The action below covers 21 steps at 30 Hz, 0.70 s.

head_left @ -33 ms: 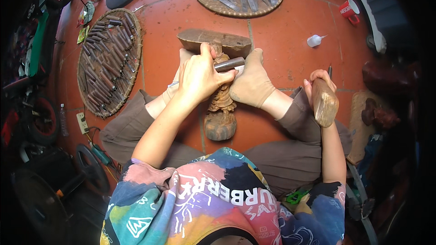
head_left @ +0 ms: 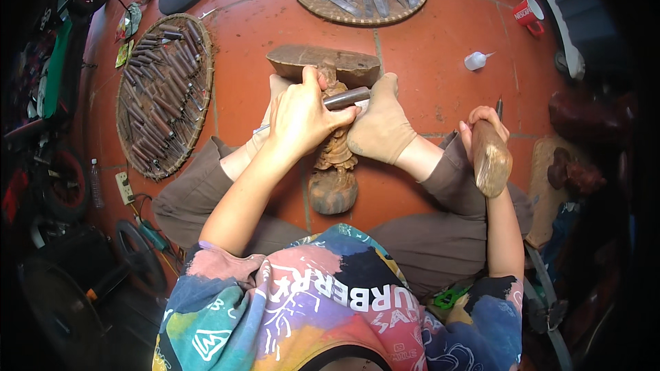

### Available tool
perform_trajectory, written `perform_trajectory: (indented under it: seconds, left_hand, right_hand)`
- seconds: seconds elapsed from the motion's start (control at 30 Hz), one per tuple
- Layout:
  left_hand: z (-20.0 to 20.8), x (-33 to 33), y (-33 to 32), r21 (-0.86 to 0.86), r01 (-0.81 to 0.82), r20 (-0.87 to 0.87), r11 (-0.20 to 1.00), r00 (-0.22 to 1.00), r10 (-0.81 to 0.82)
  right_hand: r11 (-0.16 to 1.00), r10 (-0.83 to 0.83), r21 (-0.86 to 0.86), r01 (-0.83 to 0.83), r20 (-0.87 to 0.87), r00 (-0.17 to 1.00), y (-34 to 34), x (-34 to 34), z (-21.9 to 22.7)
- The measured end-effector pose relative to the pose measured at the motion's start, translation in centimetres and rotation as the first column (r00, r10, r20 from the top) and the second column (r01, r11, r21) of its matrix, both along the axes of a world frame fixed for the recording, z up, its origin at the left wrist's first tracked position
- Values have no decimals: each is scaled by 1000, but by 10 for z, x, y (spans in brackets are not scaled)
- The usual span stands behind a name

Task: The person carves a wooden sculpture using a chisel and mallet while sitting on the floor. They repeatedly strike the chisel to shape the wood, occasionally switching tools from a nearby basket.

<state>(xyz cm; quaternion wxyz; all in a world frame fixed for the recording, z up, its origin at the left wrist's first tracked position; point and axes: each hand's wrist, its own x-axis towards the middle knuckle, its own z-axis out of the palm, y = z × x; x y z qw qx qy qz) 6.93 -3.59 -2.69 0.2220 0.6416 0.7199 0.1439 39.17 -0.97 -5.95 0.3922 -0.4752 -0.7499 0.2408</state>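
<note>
My left hand (head_left: 300,113) is closed around a chisel (head_left: 347,98) with a dark round handle. The handle sticks out to the right, and a thin bit of metal shows left of the hand. Under that hand lies a carved wooden figure (head_left: 335,151) with a rounded block at its near end and a wide flat wooden piece (head_left: 323,60) at its far end. My feet brace the figure from both sides. Off to the right, my right hand (head_left: 487,118) grips a wooden mallet (head_left: 492,165), raised apart from the chisel. A dark slim tip shows beyond its fingers.
A woven tray (head_left: 209,89) of many chisels lies at left. Flat metal blades fill another round tray (head_left: 302,7) at the far side. A small white bottle (head_left: 475,61) and red mug (head_left: 528,16) stand at right. A power strip (head_left: 124,187) sits at left.
</note>
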Motion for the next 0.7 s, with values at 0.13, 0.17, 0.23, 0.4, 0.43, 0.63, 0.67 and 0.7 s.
perform_trajectory:
  seconds: [0.13, 0.17, 0.23, 0.4, 0.43, 0.63, 0.67, 0.7]
  left_hand:
    - [16, -3, -4, -19, 55, -68, 998, 996, -56]
    - [20, -2, -2, 12, 100, -79, 995, 992, -99]
    - [31, 10, -5, 216, 217, 34, 952, 973, -230]
    - [26, 39, -20, 346, 479, 382, 807, 713, -587]
    - [25, 46, -16, 377, 507, 350, 776, 697, -625]
    - [12, 67, 4, 493, 548, 331, 676, 600, -728]
    - [11, 69, 3, 486, 553, 326, 677, 604, -727]
    - [5, 70, 2, 546, 517, 335, 659, 586, -738]
  right_hand:
    - [999, 32, -39, -37, -126, 992, -1, -1, -15]
    - [997, 73, 0, -73, -109, 991, 1, 1, -7]
    - [986, 160, 65, -155, -80, 984, 4, 2, 13]
    - [965, 239, 97, -242, 45, 970, 8, -11, -5]
    - [959, 241, 123, -256, 124, 962, 10, -9, -6]
    - [972, 196, 134, -196, 10, 981, 7, -16, 1]
    - [973, 186, 127, -192, 57, 981, 7, -18, 4]
    - [967, 231, 104, -231, 14, 973, 10, -15, -1]
